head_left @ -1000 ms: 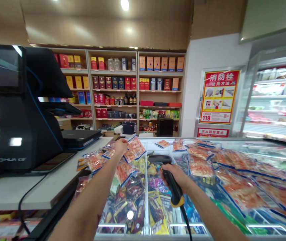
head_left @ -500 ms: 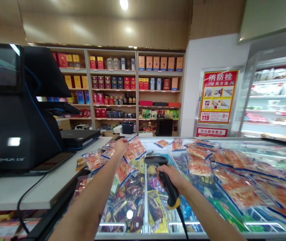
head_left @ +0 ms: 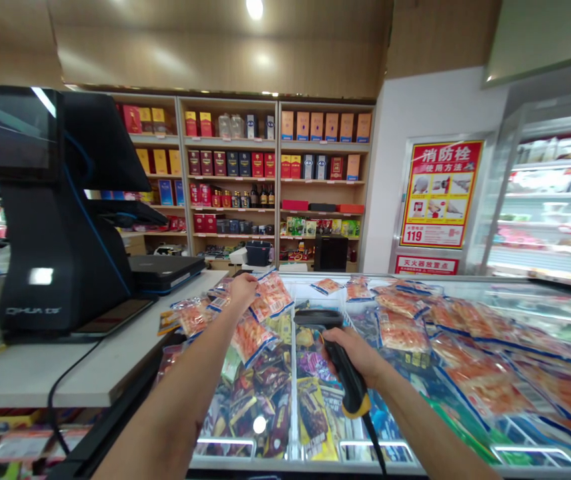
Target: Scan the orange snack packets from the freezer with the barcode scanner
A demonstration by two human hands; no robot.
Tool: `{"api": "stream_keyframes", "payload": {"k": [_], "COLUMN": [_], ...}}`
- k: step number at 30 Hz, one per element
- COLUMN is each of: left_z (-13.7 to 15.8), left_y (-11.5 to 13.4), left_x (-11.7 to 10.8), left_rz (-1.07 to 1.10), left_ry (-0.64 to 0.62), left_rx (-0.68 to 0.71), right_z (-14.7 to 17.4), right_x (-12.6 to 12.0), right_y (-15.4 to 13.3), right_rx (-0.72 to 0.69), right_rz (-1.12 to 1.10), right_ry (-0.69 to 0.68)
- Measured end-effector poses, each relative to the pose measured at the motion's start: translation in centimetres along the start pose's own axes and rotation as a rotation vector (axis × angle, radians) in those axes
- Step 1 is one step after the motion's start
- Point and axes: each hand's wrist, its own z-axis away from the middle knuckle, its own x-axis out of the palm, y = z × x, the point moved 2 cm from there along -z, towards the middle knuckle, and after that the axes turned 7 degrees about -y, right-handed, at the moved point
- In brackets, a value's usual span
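Note:
My right hand (head_left: 356, 355) is wrapped round the grip of a black and yellow barcode scanner (head_left: 346, 373), whose head points left over the freezer's glass top. A cable hangs from its lower end. My left hand (head_left: 243, 293) is closed on the edge of a clear, blue-edged packet of orange-pink food (head_left: 271, 296), which tilts up beside other such packets. Below it lies another similar packet (head_left: 251, 339), partly behind my forearm. More packets (head_left: 403, 328) are spread over the glass to the right of the scanner.
At the left, a black checkout terminal (head_left: 60, 267) stands on a white counter (head_left: 90, 380). The chest freezer (head_left: 293, 413) holds colourful packages under its glass. Behind it are shelves of boxes and bottles (head_left: 230, 177). A lit open fridge (head_left: 550, 213) stands at the right.
The whole view has shifted slightly, so everything sits a little farther right. Both hands keep their holds on the packet and the scanner.

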Motion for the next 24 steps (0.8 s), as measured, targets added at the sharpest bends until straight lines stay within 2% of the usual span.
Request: {"api": "stream_keyframes", "payload": {"k": [6, 12, 19, 24], "left_z": [0.4, 1.3, 3.8, 5.3], "left_y": [0.6, 0.8, -2.3, -4.9], "left_x": [-0.3, -3.2, -8.4, -11.3], "left_rz": [0.084, 0.203, 0.290, 0.231], "left_ry": [-0.016, -0.094, -0.185, -0.218], "left_rx": [0.001, 0.052, 0.093, 0.064], "right_z": [0.1, -0.3, -1.5, -2.2], "right_x": [-0.1, -2.0, -3.7, -4.4], "right_y": [-0.5, -0.9, 0.4, 1.0], "right_rx": [0.009, -0.038, 0.040, 0.008], "right_rz": [0.019, -0.039, -0.063, -0.163], "right_ry": [0.076, 0.157, 0.202, 0.245]}}
